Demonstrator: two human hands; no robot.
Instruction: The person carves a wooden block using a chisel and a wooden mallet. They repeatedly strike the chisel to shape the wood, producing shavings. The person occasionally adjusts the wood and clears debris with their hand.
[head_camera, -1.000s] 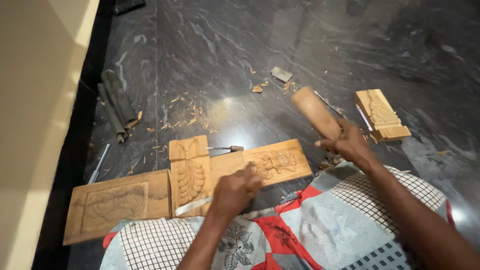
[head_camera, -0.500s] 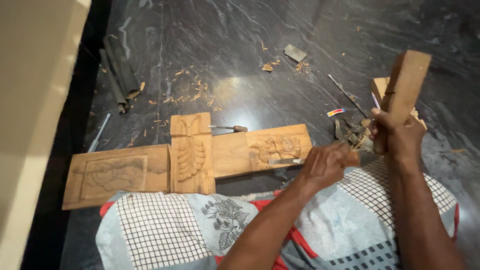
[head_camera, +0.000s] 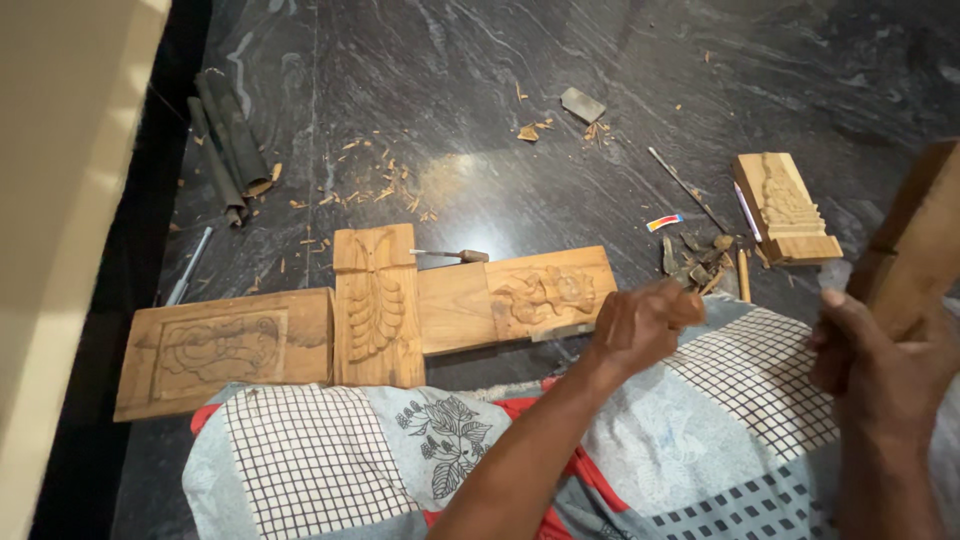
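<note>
nearest the camera a patterned cloth (head_camera: 700, 440) covers the person's lap, and both arms reach out over it. the left hand (head_camera: 640, 325) is closed in a fist at the right end of the carved wooden panel (head_camera: 545, 295), where a second ago it rested further left by the upright block; what it grips is mostly hidden, though a thin pale blade seems to show beneath it. the right hand (head_camera: 875, 365) is clamped round the handle of a wooden mallet (head_camera: 915, 240), which has come up from low over the floor to stand raised at the right edge of view, so the work looks to have shifted along to the flower carving. the panel lies flat on the dark stone floor (head_camera: 480, 120), touching the upright leaf-carved block (head_camera: 375, 305), with a larger framed panel (head_camera: 215, 350) just left. beyond lie a chisel (head_camera: 450, 255), a heap of small tools (head_camera: 700, 265), a carved block (head_camera: 785, 205), scattered wood chips (head_camera: 375, 185) and dark rolled tools (head_camera: 225, 150) far left
</note>
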